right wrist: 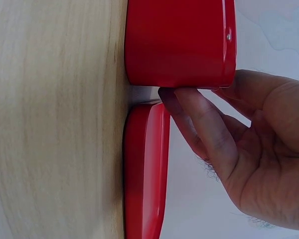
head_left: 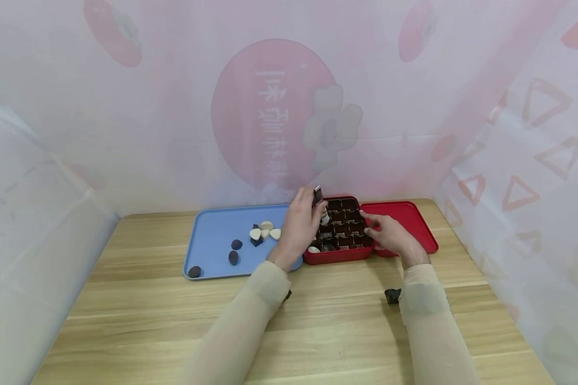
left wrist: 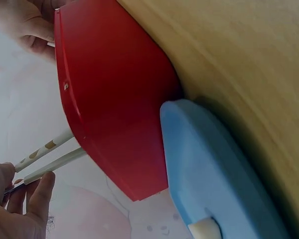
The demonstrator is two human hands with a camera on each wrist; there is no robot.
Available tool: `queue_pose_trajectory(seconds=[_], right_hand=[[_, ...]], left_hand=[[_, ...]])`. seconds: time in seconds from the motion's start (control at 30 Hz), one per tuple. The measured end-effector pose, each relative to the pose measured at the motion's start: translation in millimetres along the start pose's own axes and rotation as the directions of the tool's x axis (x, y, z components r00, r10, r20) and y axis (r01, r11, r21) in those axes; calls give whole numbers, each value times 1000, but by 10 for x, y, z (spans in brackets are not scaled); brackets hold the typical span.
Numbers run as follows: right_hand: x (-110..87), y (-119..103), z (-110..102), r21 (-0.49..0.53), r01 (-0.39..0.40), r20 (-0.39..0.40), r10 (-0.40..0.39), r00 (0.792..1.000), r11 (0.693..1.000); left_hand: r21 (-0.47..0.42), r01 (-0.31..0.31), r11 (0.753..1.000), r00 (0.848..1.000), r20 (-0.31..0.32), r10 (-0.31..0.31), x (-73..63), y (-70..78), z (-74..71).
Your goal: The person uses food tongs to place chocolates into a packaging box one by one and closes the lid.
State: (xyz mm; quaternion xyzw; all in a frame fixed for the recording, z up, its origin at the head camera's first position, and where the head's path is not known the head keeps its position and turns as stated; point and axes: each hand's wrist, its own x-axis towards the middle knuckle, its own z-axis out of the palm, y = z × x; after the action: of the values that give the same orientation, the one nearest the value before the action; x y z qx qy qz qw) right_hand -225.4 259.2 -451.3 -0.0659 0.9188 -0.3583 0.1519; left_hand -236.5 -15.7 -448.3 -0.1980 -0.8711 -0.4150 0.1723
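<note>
My left hand (head_left: 296,227) pinches a pair of tongs (left wrist: 55,159) with pale arms, one dotted with gold. Their lower ends reach into the red box (head_left: 339,256), over its left side. Inside that box is a dark brown insert (head_left: 341,216) split into small compartments. A white chocolate (head_left: 314,249) and a dark chocolate (head_left: 328,248) sit in the front row at the left. My right hand (head_left: 392,235) holds the box's right side, fingers (right wrist: 204,119) against the outer wall and thumb up at the rim.
Left of the box, a blue tray (head_left: 217,224) bears several white chocolates (head_left: 267,226) and dark chocolates (head_left: 233,258). Its right edge lies against the box. A shallow red lid (head_left: 409,219) lies on the wooden table (head_left: 337,321) at the right. A printed curtain (head_left: 173,133) stands behind.
</note>
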Motion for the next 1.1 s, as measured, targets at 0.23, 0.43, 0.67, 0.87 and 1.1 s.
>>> queue_pose_trajectory(seconds=[0.23,0.43,0.67,0.87,1.1], right_hand=[[18,10,12,0,-3,-2,3,1000,1000],[27,14,20,7,-6,-2,6,1000,1000],[32,5,39,10,-10,-1,10,1000,1000],[32,-4,53,16,-11,-3,11,1000,1000],[40,-4,56,23,-14,-8,14,1000,1000]], left_hand=[[-12,1,1000,1000,10,-1,13,-23,57],[-59,13,998,1000,10,-12,6,-18,-75],[-39,9,999,1000,6,-9,-46,-41,-336],[-21,38,999,999,15,-38,-130,-162,-549],[-42,40,998,999,-12,-41,-225,-342,-771]])
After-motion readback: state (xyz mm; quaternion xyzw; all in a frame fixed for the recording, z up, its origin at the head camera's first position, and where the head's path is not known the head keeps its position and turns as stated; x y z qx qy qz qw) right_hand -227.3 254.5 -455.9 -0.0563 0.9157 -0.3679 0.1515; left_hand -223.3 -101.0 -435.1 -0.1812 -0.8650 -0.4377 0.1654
